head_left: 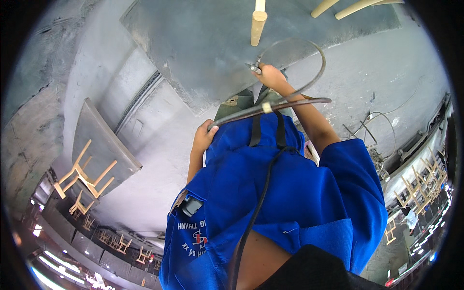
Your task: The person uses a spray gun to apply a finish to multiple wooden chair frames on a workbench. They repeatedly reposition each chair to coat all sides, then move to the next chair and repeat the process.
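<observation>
Our right hand [272, 78] is closed round a small metal tool [254, 68], out ahead of us over the grey panel [188, 58], near a pale wooden leg [257, 31] (visibly apart). Left hand [203, 137] grips dark hose [323, 62] at our waist; it loops past the right forearm.

The fingers of the right hand [272, 77] cover most of a small silver metal tool [254, 68]; its kind cannot be told. A grey flexible hose [237, 116] disappears at the left hand [202, 137], where its further course is hidden. The top edge cuts off a pale round wooden leg [258, 29] and, to its right, some slanting pale wooden rods [355, 8]. A thin black cord [257, 208] runs out through the bottom edge. The blue shirt [309, 193] hides the upper part of olive trousers [237, 102]. At right, distant pale wooden chair frames [425, 183] are too small to count.
</observation>
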